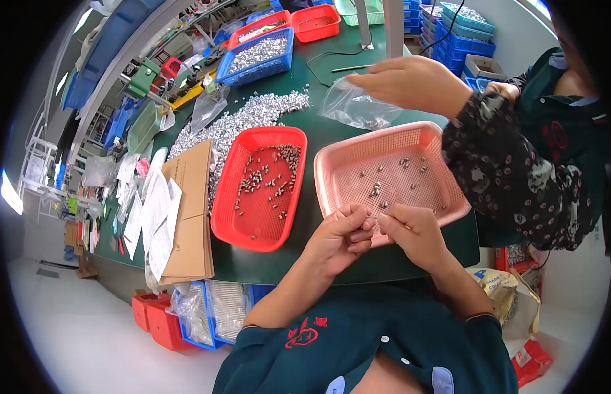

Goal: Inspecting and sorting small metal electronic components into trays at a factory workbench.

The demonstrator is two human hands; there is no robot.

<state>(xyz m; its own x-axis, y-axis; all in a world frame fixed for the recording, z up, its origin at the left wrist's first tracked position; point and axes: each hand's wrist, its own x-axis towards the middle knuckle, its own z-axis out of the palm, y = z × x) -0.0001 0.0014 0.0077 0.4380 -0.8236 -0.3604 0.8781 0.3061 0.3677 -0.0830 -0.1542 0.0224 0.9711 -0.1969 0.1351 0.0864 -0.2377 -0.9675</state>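
Note:
My left hand (340, 238) and my right hand (418, 236) meet over the near edge of a pink perforated basket (351, 154). Thumbs and fingers of both hands are pinched close together, fingertips almost touching. Whatever tiny piece they hold is too small to make out. Inside the pink basket lie scattered small metal parts (376, 189), silvery and brownish, short and cylindrical. To its left stands a red basket (251, 226) with many more such parts (289, 157), thickest toward its far right corner.
Loose silver parts (253, 113) are heaped behind the red basket. Flat cardboard (192, 203) with papers lies left. A clear plastic bag (358, 105) sits beyond the pink basket. At right, a co-worker's hand (410, 82) and patterned sleeve (509, 171) reach over the table. Filled blue basket (256, 59) stands farther back.

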